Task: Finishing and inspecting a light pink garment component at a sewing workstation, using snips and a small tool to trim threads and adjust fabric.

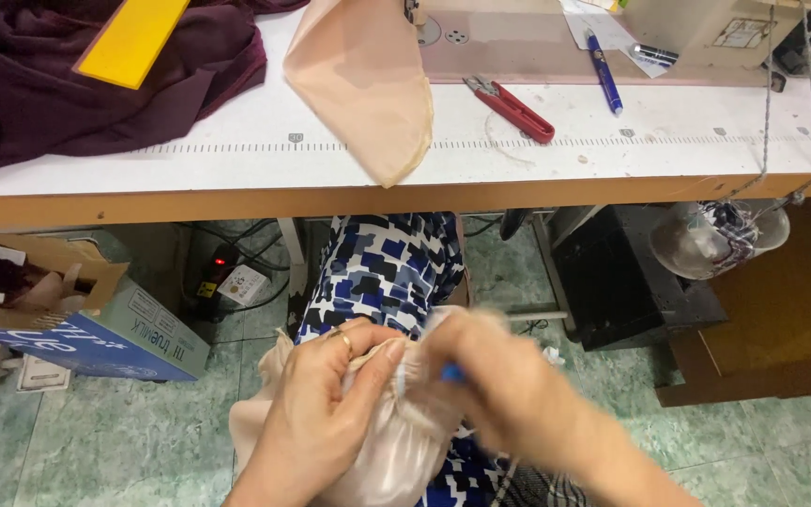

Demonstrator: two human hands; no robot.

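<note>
The left hand [316,413] is pinching a bunched piece of pale peach cloth [387,441] in the lap, thumb and fingers pressed together on the gathered edge, so its grip is clamped on the cloth. The right hand [509,394] is blurring with motion just beside it, fingers closed around a small blue tool [452,374], whose working tip is hidden, so its kind is hard to tell. The cloth is resting low over the blue and white patterned garment [387,268] on the knees, below the tabletop [237,155] edge.

Judging from this, the work is going best when the left hand is keeping the pinched edge taut and close to the tool, with short controlled strokes pointing away from the holding fingers, since the thin cloth is likely snagging easily.

On the tabletop another peach piece [363,80] is hanging over the edge, with red snips [513,108], a blue pen [604,73], dark maroon fabric [68,84] and a yellow ruler [133,39] well apart
</note>
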